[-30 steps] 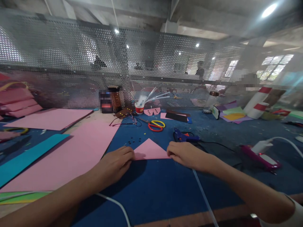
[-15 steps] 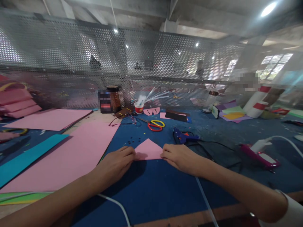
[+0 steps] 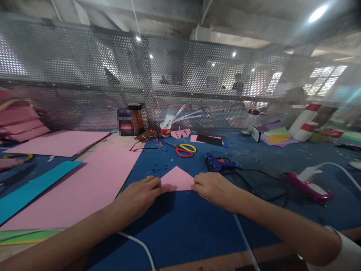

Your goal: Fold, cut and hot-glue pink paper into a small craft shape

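Observation:
A small piece of pink paper (image 3: 177, 179), with a pointed top and a straight near edge, lies on the blue table (image 3: 186, 226). My left hand (image 3: 146, 191) is closed on its left corner, the thumb stretched along the near edge. At the right corner, the curled fingers of my right hand (image 3: 210, 187) pinch the paper. Scissors (image 3: 185, 149) with one red and one yellow handle rest beyond it. Tiny black pieces (image 3: 160, 168) are scattered just past my left hand. A blue glue gun (image 3: 221, 164) lies beyond my right hand.
Large pink sheets (image 3: 93, 184) and a teal strip (image 3: 36, 188) cover the left side. Eyeglasses (image 3: 149, 144), a paper cup (image 3: 166, 130) of clear sticks and a cut pink piece (image 3: 181, 133) stand farther back. On the right are a magenta power strip (image 3: 308, 187) and cables.
My left thumb has slid a little to the right along the paper's near edge. The right hand and the paper stay in nearly the same place.

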Demonstrator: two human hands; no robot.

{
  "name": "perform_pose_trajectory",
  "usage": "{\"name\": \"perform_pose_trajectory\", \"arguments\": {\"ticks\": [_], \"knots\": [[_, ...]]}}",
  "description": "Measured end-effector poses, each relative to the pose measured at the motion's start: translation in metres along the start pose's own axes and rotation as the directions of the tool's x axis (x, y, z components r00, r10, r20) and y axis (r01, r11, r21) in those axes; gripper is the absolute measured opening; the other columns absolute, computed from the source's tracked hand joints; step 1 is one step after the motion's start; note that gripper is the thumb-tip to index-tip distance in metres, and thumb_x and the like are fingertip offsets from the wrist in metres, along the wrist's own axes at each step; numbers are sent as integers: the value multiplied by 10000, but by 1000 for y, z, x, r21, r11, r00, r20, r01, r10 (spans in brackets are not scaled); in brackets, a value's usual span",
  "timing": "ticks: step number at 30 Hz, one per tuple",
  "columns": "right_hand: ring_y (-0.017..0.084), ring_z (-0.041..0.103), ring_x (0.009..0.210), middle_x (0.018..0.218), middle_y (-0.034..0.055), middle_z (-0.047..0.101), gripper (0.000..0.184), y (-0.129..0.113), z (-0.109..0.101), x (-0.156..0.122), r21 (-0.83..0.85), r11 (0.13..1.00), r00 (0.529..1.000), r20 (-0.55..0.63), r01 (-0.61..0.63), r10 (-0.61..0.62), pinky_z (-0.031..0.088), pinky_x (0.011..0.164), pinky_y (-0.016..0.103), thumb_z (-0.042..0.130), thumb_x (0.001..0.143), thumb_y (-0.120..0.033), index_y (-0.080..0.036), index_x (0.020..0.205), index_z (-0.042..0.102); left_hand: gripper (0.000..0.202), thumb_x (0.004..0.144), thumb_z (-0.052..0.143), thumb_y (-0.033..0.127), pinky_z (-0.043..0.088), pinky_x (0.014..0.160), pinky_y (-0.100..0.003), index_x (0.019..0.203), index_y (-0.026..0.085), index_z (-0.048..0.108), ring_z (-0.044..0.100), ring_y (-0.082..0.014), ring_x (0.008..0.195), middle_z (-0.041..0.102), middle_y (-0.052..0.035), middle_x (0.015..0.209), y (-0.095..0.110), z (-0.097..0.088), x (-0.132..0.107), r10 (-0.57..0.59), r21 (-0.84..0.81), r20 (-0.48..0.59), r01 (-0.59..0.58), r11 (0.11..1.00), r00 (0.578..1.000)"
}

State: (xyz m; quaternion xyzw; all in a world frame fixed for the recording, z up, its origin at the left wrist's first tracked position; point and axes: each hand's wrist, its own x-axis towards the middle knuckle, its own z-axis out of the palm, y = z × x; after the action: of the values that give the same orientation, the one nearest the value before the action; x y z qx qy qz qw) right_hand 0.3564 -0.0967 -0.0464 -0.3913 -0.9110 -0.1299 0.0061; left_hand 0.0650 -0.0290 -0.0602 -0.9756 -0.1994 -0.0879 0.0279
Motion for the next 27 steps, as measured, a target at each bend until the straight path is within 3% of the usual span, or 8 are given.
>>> {"name": "perform_pose_trajectory", "arguments": {"ticks": [8, 18, 22, 27], "knots": [[183, 535, 793, 918, 45, 612, 131, -2, -2, -2, 0, 1000, 1000, -16, -2, 2, 322, 618, 315, 496, 990, -167, -170, 999, 626, 453, 966, 391, 66, 494, 859, -327, 1347, 285, 503, 574, -198, 988, 605, -52, 1120, 0, 4, -2, -17, -30, -10, 17, 999, 1000], [192, 524, 830, 982, 43, 616, 172, -2, -2, 1, 22, 1000, 1000, -3, 17, -17, 334, 636, 309, 535, 965, -148, -188, 1106, 625, 547, 941, 399, 29, 481, 833, -327, 1409, 309, 436, 559, -207, 967, 612, -52, 1093, 0, 5, -1, 12, 19, 36, -13, 1000, 999], [195, 517, 839, 989, 48, 620, 171, -3, -3, 2, 26, 999, 1000, 8, 26, -26, 329, 632, 306, 530, 967, -135, -174, 1101, 627, 496, 923, 384, -1, 481, 856, -320, 1325, 257, 518, 553, -201, 1012, 587, -70, 1154, 4, 4, 0, 20, -15, 9, -20, 1000, 1000], [203, 518, 845, 984, 51, 619, 181, -5, -3, 1, 27, 999, 999, -2, 34, -34, 343, 649, 321, 498, 976, -143, -166, 1106, 621, 428, 929, 402, 37, 478, 891, -334, 1293, 212, 543, 560, -203, 987, 604, -78, 1084, 10, 1, 1, 43, -2, 4, -43, 999, 999]]}}
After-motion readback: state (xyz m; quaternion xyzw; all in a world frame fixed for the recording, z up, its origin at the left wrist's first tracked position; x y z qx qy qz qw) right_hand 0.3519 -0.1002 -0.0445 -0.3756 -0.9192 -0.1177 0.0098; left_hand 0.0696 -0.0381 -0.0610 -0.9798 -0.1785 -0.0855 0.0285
